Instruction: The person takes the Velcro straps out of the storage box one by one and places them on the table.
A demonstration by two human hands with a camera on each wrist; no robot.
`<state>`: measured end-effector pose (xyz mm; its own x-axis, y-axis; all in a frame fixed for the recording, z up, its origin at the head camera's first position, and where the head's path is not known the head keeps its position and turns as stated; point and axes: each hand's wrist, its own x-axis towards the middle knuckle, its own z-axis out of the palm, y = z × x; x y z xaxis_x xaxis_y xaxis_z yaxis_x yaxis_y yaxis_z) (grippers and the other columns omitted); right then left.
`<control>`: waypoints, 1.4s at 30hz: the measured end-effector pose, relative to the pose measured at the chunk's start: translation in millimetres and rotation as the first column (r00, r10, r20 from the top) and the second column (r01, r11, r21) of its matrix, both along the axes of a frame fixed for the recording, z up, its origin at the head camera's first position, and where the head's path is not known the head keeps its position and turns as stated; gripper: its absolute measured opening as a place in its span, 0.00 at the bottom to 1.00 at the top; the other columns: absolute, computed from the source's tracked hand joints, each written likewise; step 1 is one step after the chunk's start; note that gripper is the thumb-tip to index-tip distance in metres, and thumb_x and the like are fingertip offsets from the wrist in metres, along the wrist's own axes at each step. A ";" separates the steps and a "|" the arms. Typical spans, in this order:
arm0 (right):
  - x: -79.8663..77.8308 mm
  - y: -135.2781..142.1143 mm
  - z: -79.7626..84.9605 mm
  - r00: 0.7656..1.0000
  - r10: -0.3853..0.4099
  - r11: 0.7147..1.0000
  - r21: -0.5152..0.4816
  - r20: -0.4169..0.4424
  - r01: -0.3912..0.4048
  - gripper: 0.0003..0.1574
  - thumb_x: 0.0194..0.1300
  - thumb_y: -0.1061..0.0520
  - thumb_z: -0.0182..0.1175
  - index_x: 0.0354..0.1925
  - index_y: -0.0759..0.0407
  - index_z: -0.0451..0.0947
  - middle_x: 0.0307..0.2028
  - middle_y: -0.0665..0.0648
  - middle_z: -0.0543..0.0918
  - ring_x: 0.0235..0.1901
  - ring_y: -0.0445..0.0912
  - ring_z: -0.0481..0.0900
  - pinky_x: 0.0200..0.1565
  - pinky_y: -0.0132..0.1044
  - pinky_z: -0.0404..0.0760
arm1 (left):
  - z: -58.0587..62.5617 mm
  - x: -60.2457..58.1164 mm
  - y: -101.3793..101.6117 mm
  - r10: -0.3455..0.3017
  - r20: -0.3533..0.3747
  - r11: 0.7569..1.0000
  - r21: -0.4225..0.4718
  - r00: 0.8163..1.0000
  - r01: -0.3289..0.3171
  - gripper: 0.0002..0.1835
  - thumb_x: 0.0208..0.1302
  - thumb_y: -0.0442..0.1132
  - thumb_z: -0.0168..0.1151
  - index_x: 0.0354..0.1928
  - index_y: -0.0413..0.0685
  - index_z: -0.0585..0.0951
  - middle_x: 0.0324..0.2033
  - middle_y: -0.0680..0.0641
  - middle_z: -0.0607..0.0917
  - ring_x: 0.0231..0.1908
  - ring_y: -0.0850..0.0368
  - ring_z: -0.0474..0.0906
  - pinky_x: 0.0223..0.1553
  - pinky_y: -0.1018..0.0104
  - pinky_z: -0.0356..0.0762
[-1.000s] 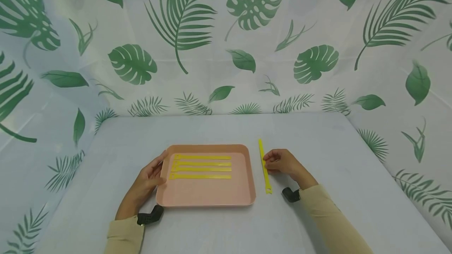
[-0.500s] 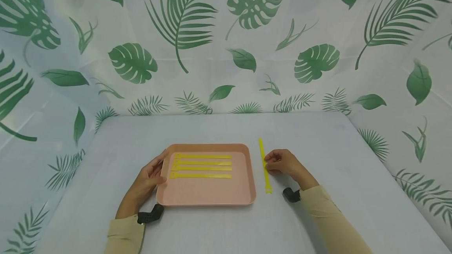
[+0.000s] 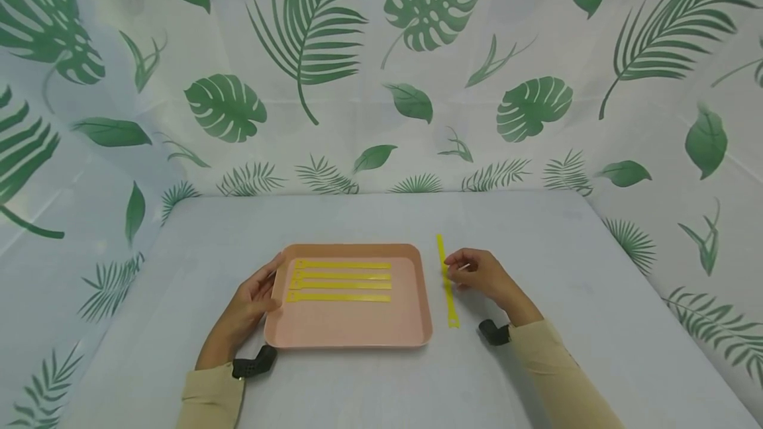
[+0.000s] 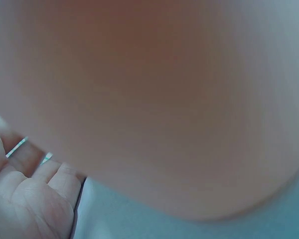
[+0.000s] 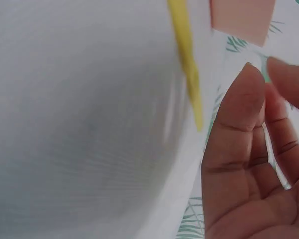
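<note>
My left hand [image 3: 247, 310] grips the left rim of a pink rectangular tray [image 3: 346, 333], its thumb at the near part of the side. Several yellow cable straps [image 3: 346, 297] lie flat in the tray, side by side, heads to the left. Another yellow cable strap [image 3: 450, 303] lies on the table right of the tray, its wider head toward me. Over that strap's middle hovers my right hand [image 3: 481, 277], fingers loosely bent. In the right wrist view the strap [image 5: 189, 64] is apart from the thumb and fingers [image 5: 239, 119]. A blurred shape fills most of the left wrist view.
A white cloth covers the table [image 3: 507, 217]. White curtains with green leaf prints [image 3: 357, 138] rise behind it and at both sides. A black wrist camera [image 3: 255, 364] sits under the left wrist and another black camera [image 3: 493, 332] by the right.
My right hand's fingers have parted a little and moved slightly up from the loose strap. The left hand, tray and straps stay as they were.
</note>
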<state>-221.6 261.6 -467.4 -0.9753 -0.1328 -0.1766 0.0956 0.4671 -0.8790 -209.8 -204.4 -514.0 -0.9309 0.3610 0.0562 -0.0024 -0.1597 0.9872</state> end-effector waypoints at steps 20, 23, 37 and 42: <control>2.8 -22.2 18.3 0.971 0.169 0.979 -0.089 -0.169 -0.185 0.22 0.71 0.67 0.67 0.57 0.80 0.78 0.48 0.70 0.85 0.41 0.44 0.85 0.41 0.36 0.88 | -1.2 2.3 -4.8 0.004 -0.005 1.000 0.010 1.000 -0.004 0.54 0.56 0.17 0.62 0.82 0.22 0.46 0.84 0.28 0.41 0.82 0.27 0.33 0.70 0.83 0.61; 2.8 -25.8 21.2 0.968 0.181 0.977 -0.084 -0.175 -0.198 0.21 0.71 0.66 0.67 0.57 0.79 0.79 0.49 0.71 0.85 0.42 0.45 0.85 0.42 0.36 0.88 | -2.8 1.8 -5.5 0.011 0.002 1.000 0.012 1.000 -0.011 0.53 0.56 0.17 0.61 0.83 0.23 0.46 0.85 0.29 0.42 0.84 0.35 0.41 0.70 0.83 0.62; -6.6 -44.4 27.9 0.947 0.244 0.962 -0.074 -0.207 -0.264 0.20 0.72 0.67 0.66 0.58 0.79 0.79 0.50 0.72 0.85 0.41 0.47 0.85 0.40 0.34 0.87 | -5.8 1.1 -4.7 -0.001 -0.004 1.000 0.022 1.000 0.001 0.52 0.58 0.18 0.61 0.82 0.21 0.46 0.84 0.27 0.42 0.75 0.68 0.63 0.69 0.82 0.64; -9.9 -51.8 33.2 0.937 0.266 0.956 -0.063 -0.225 -0.286 0.21 0.72 0.66 0.66 0.58 0.79 0.79 0.50 0.71 0.85 0.42 0.48 0.85 0.42 0.35 0.87 | -4.2 -1.7 -1.6 0.016 0.007 1.000 0.004 1.000 -0.016 0.54 0.55 0.17 0.61 0.83 0.22 0.46 0.85 0.29 0.42 0.84 0.34 0.40 0.69 0.83 0.63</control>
<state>-231.5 209.8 -434.1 -0.9113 -0.4079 0.0559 -0.2181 0.3633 -0.9058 -211.6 -205.9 -518.2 -0.9370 0.3455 0.0508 -0.0070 -0.1641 0.9864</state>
